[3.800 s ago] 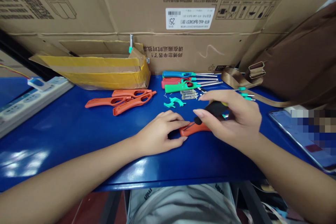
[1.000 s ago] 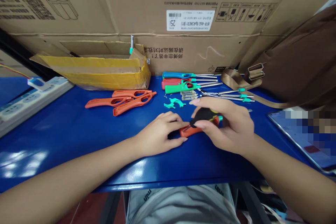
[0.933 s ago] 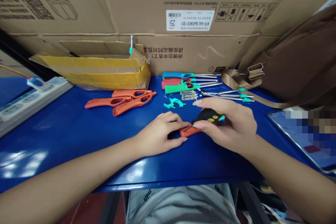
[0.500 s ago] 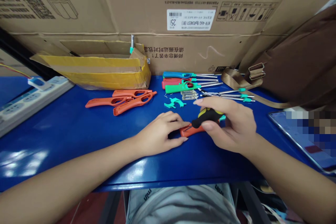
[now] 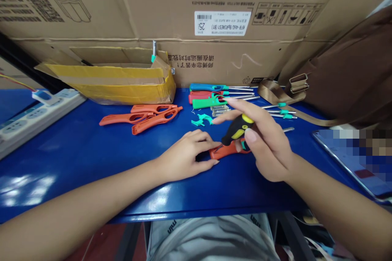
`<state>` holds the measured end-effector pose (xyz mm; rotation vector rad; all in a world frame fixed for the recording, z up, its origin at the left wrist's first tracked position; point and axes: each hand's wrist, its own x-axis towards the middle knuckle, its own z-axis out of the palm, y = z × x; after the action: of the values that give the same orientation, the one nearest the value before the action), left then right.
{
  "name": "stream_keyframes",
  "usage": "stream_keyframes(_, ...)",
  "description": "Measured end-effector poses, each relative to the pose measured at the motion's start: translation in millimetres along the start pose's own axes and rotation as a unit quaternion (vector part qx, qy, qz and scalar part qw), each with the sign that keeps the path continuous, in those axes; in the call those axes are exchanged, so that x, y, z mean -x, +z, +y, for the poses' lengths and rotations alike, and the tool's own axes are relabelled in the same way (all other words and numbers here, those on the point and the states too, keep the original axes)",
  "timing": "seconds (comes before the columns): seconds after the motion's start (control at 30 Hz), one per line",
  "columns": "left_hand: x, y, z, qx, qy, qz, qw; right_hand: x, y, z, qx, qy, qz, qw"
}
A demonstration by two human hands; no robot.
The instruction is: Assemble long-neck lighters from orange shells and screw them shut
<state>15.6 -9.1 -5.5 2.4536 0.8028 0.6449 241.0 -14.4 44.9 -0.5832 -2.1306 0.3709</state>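
My left hand [image 5: 186, 155] lies curled on the blue table [image 5: 76, 151], its fingertips pressing down the near end of an orange lighter body [image 5: 225, 151]. My right hand [image 5: 265, 140] grips a black and yellow screwdriver [image 5: 237, 129] between thumb and fingers, with the index and middle fingers stretched out. The screwdriver tilts down to the left, its tip on the orange body near my left fingertips. A metal nozzle [image 5: 288, 129] sticks out behind my right hand.
Orange handle shells [image 5: 143, 116] lie left of centre, small teal triggers [image 5: 202, 120] beside them. Finished blue, red and green lighters [image 5: 211, 94] and loose nozzles [image 5: 281, 111] sit further back. A yellow-taped carton [image 5: 116, 81], a power strip [image 5: 33, 110], a brown bag [image 5: 346, 73] and a tablet [image 5: 358, 159] ring the work area.
My right hand has turned and lifted the screwdriver handle more upright, with fingers now extended over it. My left hand and the orange body have stayed put.
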Motion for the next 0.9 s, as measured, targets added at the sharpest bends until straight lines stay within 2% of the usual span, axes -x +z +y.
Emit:
stream_keyframes(0.07, 0.0, 0.0, -0.1, -0.001, 0.002, 0.004, 1.0, -0.4, 0.8, 0.3, 0.003, -0.008, 0.013, 1.0)
stream_keyframes(0.2, 0.2, -0.1, -0.4, 0.001, 0.001, 0.0, 1.0, -2.6, 1.3, 1.8, 0.077, -0.069, 0.062, 0.993)
stream_keyframes(0.33, 0.4, -0.2, -0.4, 0.003, 0.001, 0.003, 1.0, -0.1, 2.2, 2.7, 0.047, -0.053, 0.016, 0.997)
stream_keyframes(0.43, 0.4, -0.1, -0.3, 0.002, 0.004, 0.005, 1.0, 0.9, 4.3, 1.6, 0.029, -0.034, 0.016, 0.999)
stream_keyframes(0.6, 0.3, -0.1, -0.5, 0.001, -0.002, -0.003, 1.0, -2.0, 3.4, -1.6, 0.134, -0.085, 0.072, 0.985)
stream_keyframes(0.67, 0.3, -0.3, -0.7, 0.001, -0.003, -0.003, 1.0, -2.2, 2.3, -2.3, 0.124, -0.08, 0.06, 0.987)
stream_keyframes(0.77, 0.4, -0.5, -0.5, -0.001, -0.001, -0.001, 1.0, -2.1, 2.5, -2.0, 0.051, -0.039, 0.032, 0.997)
stream_keyframes(0.83, 0.4, -0.6, -0.1, -0.002, 0.0, 0.004, 1.0, -2.9, 3.4, -0.6, 0.041, -0.038, 0.046, 0.997)
stream_keyframes(0.9, 0.4, -0.6, 0.4, -0.003, 0.0, 0.005, 1.0, -3.8, 3.6, 0.8, 0.067, -0.07, 0.079, 0.992)
